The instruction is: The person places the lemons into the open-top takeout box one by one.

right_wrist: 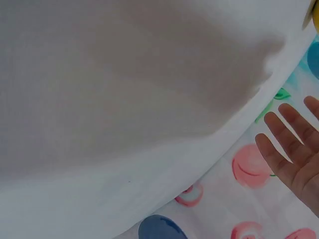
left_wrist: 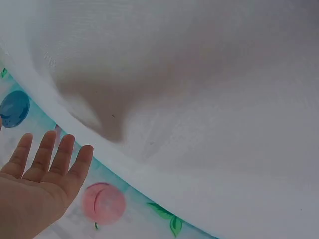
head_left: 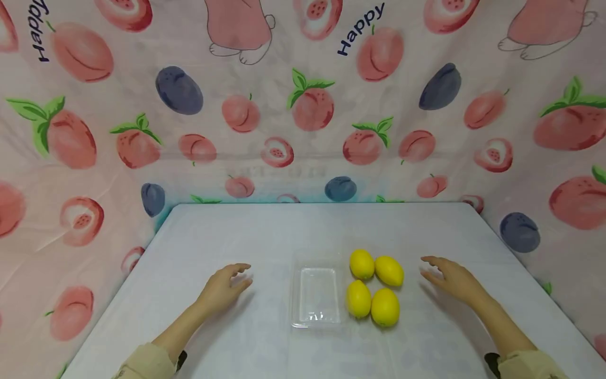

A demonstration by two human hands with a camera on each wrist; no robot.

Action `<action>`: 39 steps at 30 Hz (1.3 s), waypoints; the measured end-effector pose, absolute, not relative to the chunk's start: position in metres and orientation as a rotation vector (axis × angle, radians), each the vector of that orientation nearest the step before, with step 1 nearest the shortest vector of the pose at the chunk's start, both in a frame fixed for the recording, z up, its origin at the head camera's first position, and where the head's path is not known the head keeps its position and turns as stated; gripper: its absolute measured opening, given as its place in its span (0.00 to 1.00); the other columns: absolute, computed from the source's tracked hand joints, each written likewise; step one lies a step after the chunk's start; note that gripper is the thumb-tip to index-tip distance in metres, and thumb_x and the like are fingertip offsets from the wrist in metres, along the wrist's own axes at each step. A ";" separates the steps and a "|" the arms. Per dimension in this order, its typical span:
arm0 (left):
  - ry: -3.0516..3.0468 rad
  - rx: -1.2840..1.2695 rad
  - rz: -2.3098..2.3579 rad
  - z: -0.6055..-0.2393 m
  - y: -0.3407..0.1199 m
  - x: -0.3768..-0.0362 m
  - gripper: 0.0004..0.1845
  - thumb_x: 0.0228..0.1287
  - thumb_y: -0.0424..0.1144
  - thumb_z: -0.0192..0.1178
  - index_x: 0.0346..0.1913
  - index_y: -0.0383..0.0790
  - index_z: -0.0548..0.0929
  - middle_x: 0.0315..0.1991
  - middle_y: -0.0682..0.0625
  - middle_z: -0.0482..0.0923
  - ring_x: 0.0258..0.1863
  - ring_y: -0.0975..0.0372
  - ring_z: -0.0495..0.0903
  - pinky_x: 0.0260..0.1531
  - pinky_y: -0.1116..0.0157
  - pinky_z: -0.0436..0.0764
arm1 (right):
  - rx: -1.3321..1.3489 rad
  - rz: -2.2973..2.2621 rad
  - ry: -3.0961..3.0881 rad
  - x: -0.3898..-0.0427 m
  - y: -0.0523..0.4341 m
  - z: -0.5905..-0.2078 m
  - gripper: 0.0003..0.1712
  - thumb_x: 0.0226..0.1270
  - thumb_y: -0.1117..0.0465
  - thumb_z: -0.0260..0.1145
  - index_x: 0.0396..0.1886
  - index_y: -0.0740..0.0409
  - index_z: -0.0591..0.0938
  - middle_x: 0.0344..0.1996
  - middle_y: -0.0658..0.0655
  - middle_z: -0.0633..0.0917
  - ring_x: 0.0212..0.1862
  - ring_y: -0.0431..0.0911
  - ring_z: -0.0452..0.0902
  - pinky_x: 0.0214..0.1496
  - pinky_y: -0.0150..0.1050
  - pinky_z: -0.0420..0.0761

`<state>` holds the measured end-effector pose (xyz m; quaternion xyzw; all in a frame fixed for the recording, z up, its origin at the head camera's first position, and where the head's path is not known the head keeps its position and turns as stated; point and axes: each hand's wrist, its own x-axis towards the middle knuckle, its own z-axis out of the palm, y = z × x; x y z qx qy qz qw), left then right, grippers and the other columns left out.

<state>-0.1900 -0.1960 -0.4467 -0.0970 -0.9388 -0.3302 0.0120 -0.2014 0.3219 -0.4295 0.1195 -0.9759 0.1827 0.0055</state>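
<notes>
Four is above the count limit, so several yellow lemons (head_left: 385, 307) lie grouped on the white table, just right of a clear plastic box (head_left: 316, 295). My left hand (head_left: 221, 290) hovers to the left of the box, fingers relaxed and holding nothing. To the right of the lemons my right hand (head_left: 452, 279) is held over the table, its fingers loosely extended toward them. Spread fingers of the left hand (left_wrist: 45, 184) show in the left wrist view. In the right wrist view the right hand (right_wrist: 299, 154) is likewise unfolded, with a sliver of a lemon (right_wrist: 316, 17) at the upper corner.
The white table (head_left: 236, 231) reaches back to a hanging cloth (head_left: 265, 79) printed with peaches, plums and rabbits. The cloth also runs along both sides. Shadows of the hands fall on the tabletop.
</notes>
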 end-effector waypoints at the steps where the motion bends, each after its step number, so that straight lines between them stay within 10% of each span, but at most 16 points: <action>1: -2.919 -0.293 -1.069 -0.448 -0.196 -0.189 0.21 0.64 0.43 0.59 0.58 0.39 0.77 0.54 0.40 0.78 0.56 0.44 0.75 0.54 0.45 0.74 | 0.366 0.583 -3.050 -0.202 0.321 -0.429 0.26 0.66 0.53 0.61 0.56 0.68 0.76 0.49 0.71 0.80 0.45 0.63 0.79 0.46 0.59 0.79; 20: -2.760 -0.085 -1.666 -0.437 -0.187 -0.191 0.20 0.63 0.35 0.59 0.56 0.28 0.76 0.43 0.39 0.82 0.42 0.54 0.82 0.39 0.64 0.83 | 0.010 1.364 -2.987 -0.212 0.295 -0.413 0.29 0.71 0.53 0.56 0.59 0.75 0.68 0.51 0.77 0.74 0.46 0.60 0.79 0.39 0.44 0.86; 39: -2.611 0.155 -2.422 -0.437 -0.146 -0.175 0.29 0.65 0.40 0.57 0.64 0.28 0.65 0.54 0.36 0.76 0.43 0.60 0.80 0.45 0.61 0.84 | -0.083 1.531 -3.155 -0.237 0.277 -0.404 0.36 0.69 0.45 0.56 0.63 0.70 0.64 0.57 0.76 0.70 0.47 0.58 0.77 0.44 0.47 0.85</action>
